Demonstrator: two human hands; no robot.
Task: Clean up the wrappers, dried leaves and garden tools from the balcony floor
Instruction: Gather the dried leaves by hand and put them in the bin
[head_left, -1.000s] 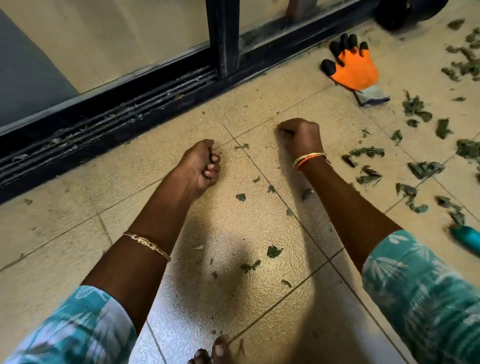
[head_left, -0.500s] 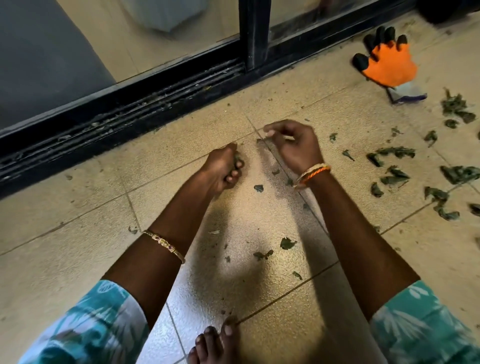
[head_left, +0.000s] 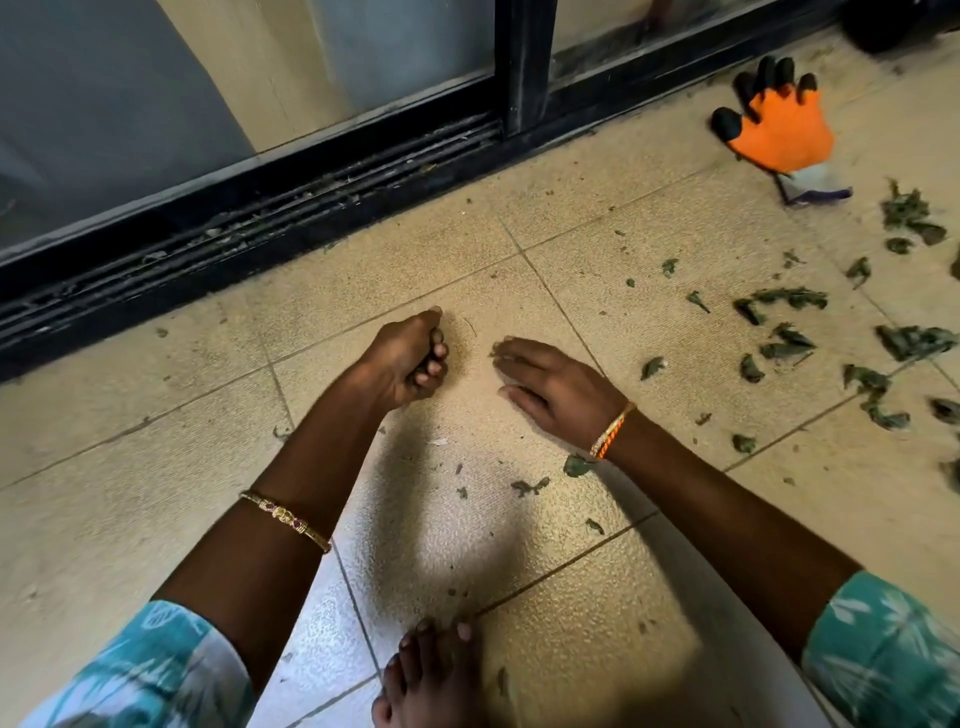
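Note:
Dried green leaves (head_left: 789, 340) lie scattered over the beige floor tiles, most of them to the right. My left hand (head_left: 408, 358) is curled into a fist near the floor and holds gathered leaf bits that show between its fingers. My right hand (head_left: 553, 387) lies flat and spread on the tile just right of it, its fingertips at a few small leaf pieces. More small leaves (head_left: 579, 465) sit by my right wrist. An orange garden glove (head_left: 779, 132) with black fingertips lies at the upper right.
A black sliding-door track (head_left: 291, 208) with debris in its grooves runs across the top, behind glass panels. My bare foot (head_left: 431, 670) is at the bottom middle. A dark round object (head_left: 893, 21) sits at the top right corner.
My right hand has opened from a pinch and dropped flat onto the tile, nearer my body. My left fist has stayed closed on its leaves. The view has shifted slightly left.

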